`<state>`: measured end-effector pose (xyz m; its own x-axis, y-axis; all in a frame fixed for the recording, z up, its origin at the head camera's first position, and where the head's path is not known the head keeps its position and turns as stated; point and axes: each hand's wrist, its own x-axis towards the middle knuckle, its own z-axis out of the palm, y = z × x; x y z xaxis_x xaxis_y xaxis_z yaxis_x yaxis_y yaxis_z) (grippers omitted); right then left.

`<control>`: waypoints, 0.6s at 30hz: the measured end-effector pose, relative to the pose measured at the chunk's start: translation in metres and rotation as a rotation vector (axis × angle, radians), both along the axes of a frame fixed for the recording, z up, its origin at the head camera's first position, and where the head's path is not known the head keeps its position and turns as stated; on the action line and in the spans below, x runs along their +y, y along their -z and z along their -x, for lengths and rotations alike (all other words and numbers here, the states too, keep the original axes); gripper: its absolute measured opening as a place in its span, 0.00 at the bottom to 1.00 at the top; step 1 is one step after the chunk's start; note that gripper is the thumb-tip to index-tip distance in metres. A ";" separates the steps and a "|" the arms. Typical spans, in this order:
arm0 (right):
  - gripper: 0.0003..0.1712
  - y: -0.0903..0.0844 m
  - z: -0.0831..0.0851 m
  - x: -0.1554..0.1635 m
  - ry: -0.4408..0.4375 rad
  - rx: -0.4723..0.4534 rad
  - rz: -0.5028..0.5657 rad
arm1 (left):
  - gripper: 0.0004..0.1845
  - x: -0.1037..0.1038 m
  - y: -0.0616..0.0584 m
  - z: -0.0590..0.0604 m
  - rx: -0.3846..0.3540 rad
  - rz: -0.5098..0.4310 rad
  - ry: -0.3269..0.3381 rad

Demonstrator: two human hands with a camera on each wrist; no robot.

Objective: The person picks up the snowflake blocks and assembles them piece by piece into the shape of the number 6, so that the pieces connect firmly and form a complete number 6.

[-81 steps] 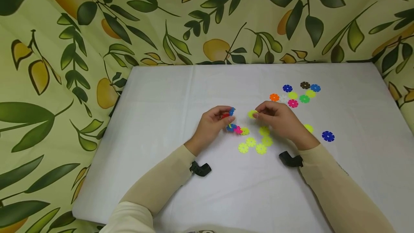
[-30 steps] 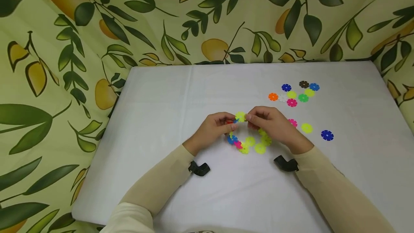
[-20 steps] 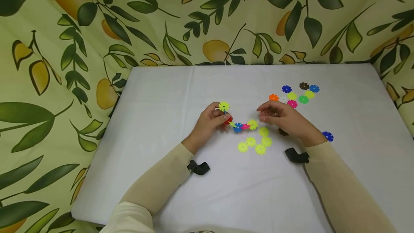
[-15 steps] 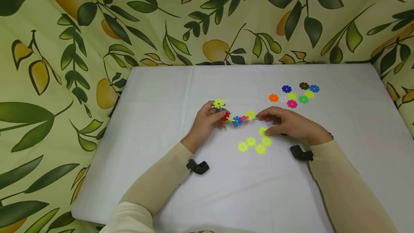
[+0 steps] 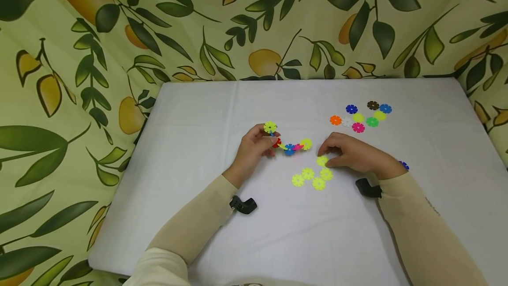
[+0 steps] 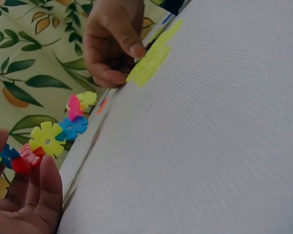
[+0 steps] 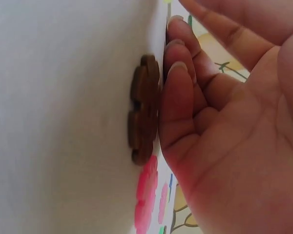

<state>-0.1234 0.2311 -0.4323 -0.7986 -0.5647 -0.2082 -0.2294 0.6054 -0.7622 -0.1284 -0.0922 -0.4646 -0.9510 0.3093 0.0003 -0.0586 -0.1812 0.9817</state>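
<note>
My left hand (image 5: 252, 151) pinches a chain of linked plastic snowflake discs by its red disc (image 5: 276, 143). One yellow disc (image 5: 270, 127) stands at the chain's upper end. Toward the right the chain runs through a blue disc (image 5: 289, 149) and a pink disc (image 5: 298, 147) to another yellow disc (image 5: 306, 144). In the left wrist view the chain (image 6: 48, 139) hangs above the table. My right hand (image 5: 353, 156) has thumb and forefinger at the edges of a loose yellow disc (image 5: 322, 161) on the table, pinching it. The right wrist view mostly hides those fingertips.
Several loose yellow discs (image 5: 307, 173) lie just in front of the right fingertips. A brown disc (image 7: 145, 109) lies beside the right hand's curled fingers. Farther back right is a mixed-colour group with an orange disc (image 5: 335, 120). A dark blue disc (image 5: 404, 165) shows past the right wrist.
The yellow disc that the right hand held is now on the chain's upper end. My right hand let go and moved down to a loose yellow disc; the left hand raised the chain slightly.
</note>
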 end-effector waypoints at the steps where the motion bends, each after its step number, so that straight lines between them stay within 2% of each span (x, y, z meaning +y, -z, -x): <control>1: 0.14 0.000 0.000 -0.001 0.006 0.001 -0.008 | 0.20 0.000 0.000 0.000 0.000 0.006 -0.002; 6: 0.13 -0.002 0.000 -0.004 0.042 -0.022 -0.020 | 0.16 0.002 0.000 -0.002 0.020 0.068 -0.017; 10: 0.12 -0.005 0.000 -0.003 0.110 -0.057 -0.007 | 0.11 0.003 -0.001 -0.003 0.050 0.111 -0.028; 15: 0.06 -0.010 -0.001 -0.002 0.206 -0.065 0.056 | 0.11 0.003 -0.001 -0.003 0.074 0.151 -0.038; 18: 0.07 -0.015 -0.002 -0.002 0.253 -0.049 0.099 | 0.11 0.003 -0.002 -0.005 0.107 0.178 -0.041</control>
<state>-0.1214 0.2290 -0.4173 -0.9071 -0.3682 -0.2038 -0.0420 0.5609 -0.8268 -0.1237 -0.0890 -0.4622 -0.9602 0.2747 0.0513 0.0519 -0.0049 0.9986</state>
